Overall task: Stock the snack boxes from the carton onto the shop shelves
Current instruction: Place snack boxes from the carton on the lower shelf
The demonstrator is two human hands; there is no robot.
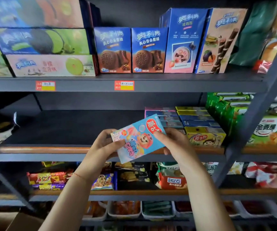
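Carton: a brown cardboard flap [9, 220] shows at the near left bottom corner, below the shelving.
Left hand: the left hand [101, 147] grips the lower left end of the snack box, thumb across its front face and fingers curled behind; a thin red string circles the wrist.
Right hand: the right hand [172, 144] pinches the right edge of the same box, thumb on the front, fingers wrapped behind.
Snack box: a light blue snack box [138, 139] with a cartoon face and red lettering, held tilted in the air with its top end leaning up to the right, just in front of the middle shelf edge.
Middle shelf: the dark middle shelf [64, 129] with a wooden front lip has a bare stretch on the left and centre behind the held box.
Stacked boxes: to the right on that shelf, flat pink, blue and yellow boxes [192, 119] lie stacked, with a yellow box [204, 138] at the front; green packs [224, 110] stand further right.
Lower shelf: bagged biscuits and snack packs [134, 176] line the shelf below the hands.
Top shelf: far and above, blue cookie boxes [131, 50] stand upright in a row, wide flat boxes [44, 42] are stacked to their left, and two red price tags [124, 85] sit on the shelf edge.
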